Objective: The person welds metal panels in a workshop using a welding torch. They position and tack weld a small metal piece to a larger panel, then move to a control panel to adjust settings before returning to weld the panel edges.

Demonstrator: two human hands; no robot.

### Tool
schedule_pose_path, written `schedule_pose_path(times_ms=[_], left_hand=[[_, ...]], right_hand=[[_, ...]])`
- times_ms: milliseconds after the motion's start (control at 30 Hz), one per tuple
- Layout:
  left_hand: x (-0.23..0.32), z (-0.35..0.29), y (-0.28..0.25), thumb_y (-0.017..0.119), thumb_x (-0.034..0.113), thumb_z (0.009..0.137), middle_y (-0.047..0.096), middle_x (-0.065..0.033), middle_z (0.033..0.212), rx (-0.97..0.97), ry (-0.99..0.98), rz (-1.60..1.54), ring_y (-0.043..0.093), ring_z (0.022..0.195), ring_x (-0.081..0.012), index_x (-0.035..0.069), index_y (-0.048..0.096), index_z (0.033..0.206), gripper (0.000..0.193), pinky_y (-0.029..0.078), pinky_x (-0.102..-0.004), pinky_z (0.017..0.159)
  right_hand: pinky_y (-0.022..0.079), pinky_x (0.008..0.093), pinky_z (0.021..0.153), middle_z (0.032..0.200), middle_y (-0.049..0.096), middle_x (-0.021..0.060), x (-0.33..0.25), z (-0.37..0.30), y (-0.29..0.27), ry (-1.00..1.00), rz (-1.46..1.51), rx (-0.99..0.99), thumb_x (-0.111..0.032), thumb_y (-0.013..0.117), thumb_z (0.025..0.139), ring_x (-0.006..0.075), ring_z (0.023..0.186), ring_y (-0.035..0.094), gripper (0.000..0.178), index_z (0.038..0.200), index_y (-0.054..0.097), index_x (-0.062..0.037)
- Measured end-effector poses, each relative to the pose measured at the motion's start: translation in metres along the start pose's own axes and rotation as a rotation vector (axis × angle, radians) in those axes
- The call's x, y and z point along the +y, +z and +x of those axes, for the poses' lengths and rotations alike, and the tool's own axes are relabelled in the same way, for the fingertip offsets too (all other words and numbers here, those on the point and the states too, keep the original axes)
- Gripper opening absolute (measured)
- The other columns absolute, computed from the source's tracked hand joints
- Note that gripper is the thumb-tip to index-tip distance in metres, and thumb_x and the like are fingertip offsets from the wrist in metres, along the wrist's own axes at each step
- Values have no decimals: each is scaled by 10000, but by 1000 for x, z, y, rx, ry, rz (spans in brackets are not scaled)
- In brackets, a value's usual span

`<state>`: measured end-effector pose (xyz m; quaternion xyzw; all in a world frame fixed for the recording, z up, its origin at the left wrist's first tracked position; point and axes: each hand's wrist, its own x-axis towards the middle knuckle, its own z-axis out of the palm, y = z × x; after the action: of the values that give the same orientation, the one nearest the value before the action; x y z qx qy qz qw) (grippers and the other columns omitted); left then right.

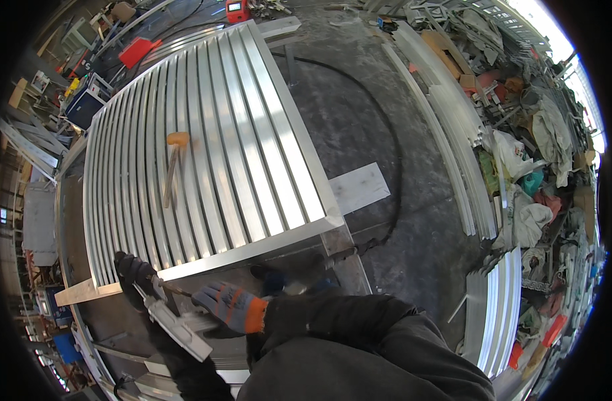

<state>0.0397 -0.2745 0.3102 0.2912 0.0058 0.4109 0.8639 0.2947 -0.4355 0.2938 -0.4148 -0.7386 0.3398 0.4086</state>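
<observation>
On the near left, my left hand [135, 273], in a dark glove, has its fingers wrapped around a short flat aluminium strip [176, 324] that slants toward me. Just to its right, my right hand [229, 306], in a grey and orange glove, rests on the same strip; I cannot tell how tightly its fingers close. Both hands sit at the near edge of a large aluminium slatted panel [239, 147] lying across wooden planks [358, 188] on the worktop. A rubber mallet [174, 160] with an orange head lies on the slats, well beyond my hands. On the far right, aluminium profiles [453, 134] lie on the concrete floor [366, 113].
</observation>
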Motion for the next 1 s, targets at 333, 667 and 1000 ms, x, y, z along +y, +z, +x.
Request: schedule_pose_path(times_ms=[333, 667, 1000], left_hand=[[-59, -11, 184, 410, 328, 1110, 574, -93, 696, 292, -80, 1404, 539, 588, -224, 47, 577, 848, 420, 424, -362, 569], [-64, -40, 111, 473, 200, 1100, 658, -190, 1152, 902, 686, 2275, 652, 1100, -312, -45, 654, 1179, 315, 521, -403, 903], [-1, 55, 152, 458, 253, 1084, 694, -141, 954, 399, 74, 1662, 589, 685, -153, -35, 568, 1209, 333, 475, -279, 619]], right_hand=[[565, 405, 768, 1009, 720, 129, 60, -1, 11, 386, 537, -717, -545, 820, 789, 280, 901, 704, 702, 1279, 621, -84], [462, 467, 962, 1192, 614, 183, 68, 51, -14, 521, -275, 386, -458, 786, 832, 368, 1108, 596, 632, 1288, 576, -75], [531, 362, 677, 858, 702, 101, 53, 27, -1, 426, 490, -498, -535, 695, 934, 223, 765, 679, 547, 1256, 648, -96]])
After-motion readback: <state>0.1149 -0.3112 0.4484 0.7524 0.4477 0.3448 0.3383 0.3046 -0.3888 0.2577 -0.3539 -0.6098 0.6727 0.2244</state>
